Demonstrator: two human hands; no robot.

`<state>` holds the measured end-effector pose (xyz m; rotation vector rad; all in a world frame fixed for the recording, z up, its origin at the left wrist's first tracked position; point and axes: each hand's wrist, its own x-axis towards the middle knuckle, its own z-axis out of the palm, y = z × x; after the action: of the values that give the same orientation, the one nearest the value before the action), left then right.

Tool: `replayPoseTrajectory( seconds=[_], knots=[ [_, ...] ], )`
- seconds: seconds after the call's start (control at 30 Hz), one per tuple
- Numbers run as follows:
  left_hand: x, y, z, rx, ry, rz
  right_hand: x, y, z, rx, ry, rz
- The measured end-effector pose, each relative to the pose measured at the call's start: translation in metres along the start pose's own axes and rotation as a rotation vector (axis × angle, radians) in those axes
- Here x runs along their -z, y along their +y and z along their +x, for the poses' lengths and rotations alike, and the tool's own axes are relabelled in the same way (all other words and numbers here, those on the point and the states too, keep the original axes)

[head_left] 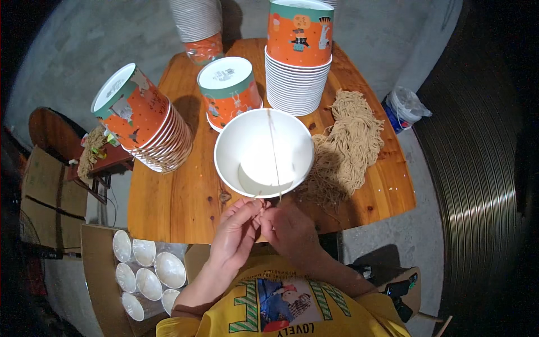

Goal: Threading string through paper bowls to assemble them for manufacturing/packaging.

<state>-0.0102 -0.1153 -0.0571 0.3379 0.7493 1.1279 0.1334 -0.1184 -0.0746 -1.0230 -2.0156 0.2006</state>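
Observation:
A white-lined paper bucket (229,150) stands mouth-up near the table's front edge, tilted toward me. One thin tan cord (273,143) crosses its mouth from the far rim to the near rim. Just below that near rim, my left hand (236,227) pinches the cord between thumb and fingers. My right hand (292,227) meets it there, its fingers closed on the cord too. The fingertips nearly touch, and they hide how the cord runs between them. Right of the bucket lies a heap of loose tan cord (356,143).
On the wooden table (163,208), an orange bucket stack (140,115) with cords around its rims leans at left. Upside-down orange buckets (230,92) and a tall stack (298,56) stand behind. Below left is a cardboard box (98,269) of white-mouthed cups (149,283).

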Motion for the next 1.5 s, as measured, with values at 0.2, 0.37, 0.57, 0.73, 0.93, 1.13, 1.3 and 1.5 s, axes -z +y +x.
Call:
replayPoseTrajectory(
  seconds=[0.2,0.37,0.57,0.73,0.93,1.13,1.3,1.5],
  knots=[
    [-0.002,0.01,0.0,-0.012,0.082,-0.01,0.001,0.01,0.007,0.163,0.031,0.134],
    [-0.001,0.022,0.006,-0.01,0.068,0.084,0.008,0.021,0.013,0.388,-0.154,0.256],
    [0.001,0.026,0.006,0.114,0.007,0.145,0.006,0.028,0.021,0.382,-0.098,0.34],
    [0.0,0.026,0.007,0.111,0.026,0.151,0.007,0.03,0.025,0.406,-0.099,0.353],
    [0.007,0.034,0.008,0.038,0.048,0.186,0.01,0.037,0.031,0.453,-0.22,0.423],
    [0.013,0.041,0.007,-0.001,0.055,0.217,0.007,0.035,0.036,0.486,-0.256,0.35],
    [0.03,0.046,0.011,-0.049,0.055,0.301,0.011,0.051,0.019,0.454,-0.261,0.044],
    [0.053,0.039,0.02,-0.165,0.071,0.28,0.05,0.054,0.036,0.127,-0.233,-0.253]
  ],
)
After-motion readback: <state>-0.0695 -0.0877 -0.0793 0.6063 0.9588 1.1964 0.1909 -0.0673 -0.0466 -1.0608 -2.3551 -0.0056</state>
